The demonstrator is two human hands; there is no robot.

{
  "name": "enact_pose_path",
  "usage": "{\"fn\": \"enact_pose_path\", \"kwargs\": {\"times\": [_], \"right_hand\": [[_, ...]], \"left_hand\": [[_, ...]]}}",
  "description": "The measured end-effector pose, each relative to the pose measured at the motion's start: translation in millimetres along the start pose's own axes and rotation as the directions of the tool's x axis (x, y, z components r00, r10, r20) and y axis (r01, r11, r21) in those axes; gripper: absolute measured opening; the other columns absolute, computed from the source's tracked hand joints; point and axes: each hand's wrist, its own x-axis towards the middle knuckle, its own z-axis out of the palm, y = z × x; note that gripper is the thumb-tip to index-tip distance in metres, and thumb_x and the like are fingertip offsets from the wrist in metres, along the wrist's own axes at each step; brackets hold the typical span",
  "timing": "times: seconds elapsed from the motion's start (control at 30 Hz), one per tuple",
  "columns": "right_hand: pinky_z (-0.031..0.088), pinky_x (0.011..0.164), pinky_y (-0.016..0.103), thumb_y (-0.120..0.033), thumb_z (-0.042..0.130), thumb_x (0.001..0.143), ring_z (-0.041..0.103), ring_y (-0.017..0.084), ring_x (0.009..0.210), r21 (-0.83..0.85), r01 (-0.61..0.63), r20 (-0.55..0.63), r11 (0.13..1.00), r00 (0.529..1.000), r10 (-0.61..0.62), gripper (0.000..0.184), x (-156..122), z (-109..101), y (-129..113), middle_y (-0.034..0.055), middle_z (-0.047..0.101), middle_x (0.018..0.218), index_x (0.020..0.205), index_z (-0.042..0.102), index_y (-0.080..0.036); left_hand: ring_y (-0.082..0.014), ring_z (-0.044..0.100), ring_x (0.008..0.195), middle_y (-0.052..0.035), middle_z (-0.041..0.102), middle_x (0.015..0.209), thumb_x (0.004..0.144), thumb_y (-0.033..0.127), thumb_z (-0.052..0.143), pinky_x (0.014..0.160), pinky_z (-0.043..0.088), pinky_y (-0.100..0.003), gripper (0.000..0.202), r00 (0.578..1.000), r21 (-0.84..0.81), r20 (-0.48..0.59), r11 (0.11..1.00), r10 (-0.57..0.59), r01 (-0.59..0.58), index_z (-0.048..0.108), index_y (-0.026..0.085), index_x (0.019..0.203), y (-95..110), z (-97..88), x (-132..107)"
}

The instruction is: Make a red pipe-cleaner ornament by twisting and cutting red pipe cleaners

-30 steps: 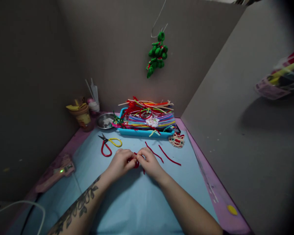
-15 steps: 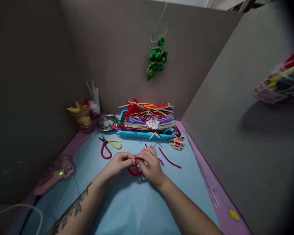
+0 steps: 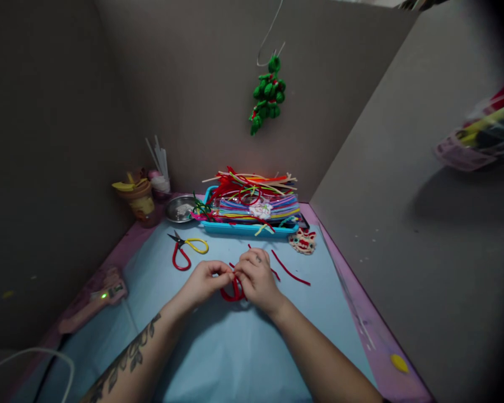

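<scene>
Between my two hands is a red pipe cleaner [image 3: 234, 295] bent into loops, held just above the blue sheet. My left hand [image 3: 208, 281] pinches it from the left, thumb and forefinger pressed together. From the right, my right hand [image 3: 256, 278] closes on it at nearly the same spot; its fingers partly cover the loops. Beyond my right hand lies a loose length of red pipe cleaner [image 3: 291, 270], with another piece partly hidden behind the fingers. Scissors [image 3: 183, 246] with one red and one yellow handle rest spread apart, up and left of my hands.
A blue tray [image 3: 247, 229] heaped with coloured pipe cleaners stands at the back, a metal dish [image 3: 178, 211] beside it. At left are a glue gun [image 3: 105, 299] and a cup [image 3: 139, 201]. A cream-and-red piece [image 3: 303, 242] sits right. Green ornament [image 3: 269, 95] hangs above.
The right fingers have bunched closer over the pinch point, and the red loops have shifted slightly. Both hands stay in nearly the same place. The whole view has tilted a little.
</scene>
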Motion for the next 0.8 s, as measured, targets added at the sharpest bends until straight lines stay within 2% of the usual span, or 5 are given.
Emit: {"fn": "enact_pose_path", "kwargs": {"times": [0.13,0.3,0.43,0.63,0.8], "right_hand": [[0.041,0.083,0.037,-0.012,0.053,0.081,0.049,0.021,0.091,0.169,-0.151,0.098,0.974,0.986,0.136,0.015,3.5,-1.6,-4.1,0.0034,0.054,0.085,0.072,0.061,-0.021],[0.043,0.088,0.036,-0.015,0.058,0.081,0.052,0.021,0.099,0.266,-0.263,0.113,0.928,0.964,0.24,0.013,2.4,-0.9,-1.7,0.0051,0.05,0.095,0.072,0.066,-0.02],[0.04,0.097,0.039,-0.019,0.061,0.083,0.05,0.023,0.112,0.293,-0.206,0.039,0.934,0.978,0.204,0.012,2.2,-2.6,2.5,0.0078,0.052,0.113,0.089,0.07,-0.023],[0.031,0.103,0.045,-0.014,0.056,0.086,0.058,0.018,0.087,0.21,-0.037,0.019,0.977,0.999,0.034,0.012,2.9,-4.9,-0.2,-0.0002,0.063,0.08,0.084,0.063,-0.024],[0.021,0.109,0.048,-0.012,0.052,0.087,0.056,0.019,0.089,0.029,0.026,0.008,0.999,1.0,-0.027,0.014,-0.1,-0.9,-1.5,0.0002,0.063,0.079,0.085,0.059,-0.023]], "left_hand": [[-0.015,0.055,0.065,-0.003,0.066,0.065,0.07,0.031,0.066,0.063,0.042,-0.025,0.017,0.994,0.18,-0.009,0.978,0.105,-0.102,0.069,0.015,0.064,4.4,-1.0,-2.7],[-0.0121,0.05,0.057,-0.0011,0.062,0.061,0.069,0.036,0.068,0.058,0.039,-0.024,0.023,0.997,0.025,0.081,1.0,-0.008,0.006,0.067,0.013,0.067,0.3,-5.8,-0.3],[-0.0112,0.049,0.056,0.0002,0.06,0.059,0.065,0.038,0.073,0.058,0.038,-0.024,0.026,0.998,-0.118,0.041,0.991,-0.055,0.06,0.065,0.013,0.068,-2.5,-8.1,2.3],[-0.012,0.049,0.059,-0.0001,0.06,0.061,0.063,0.041,0.077,0.06,0.039,-0.024,0.03,0.996,-0.146,0.071,0.988,-0.047,0.057,0.066,0.013,0.068,1.5,-8.0,1.4],[-0.0119,0.047,0.061,0.0008,0.058,0.063,0.069,0.045,0.071,0.06,0.037,-0.024,0.033,0.999,-0.125,0.037,0.992,0.015,-0.011,0.062,0.014,0.069,0.5,-4.0,1.7]]}}
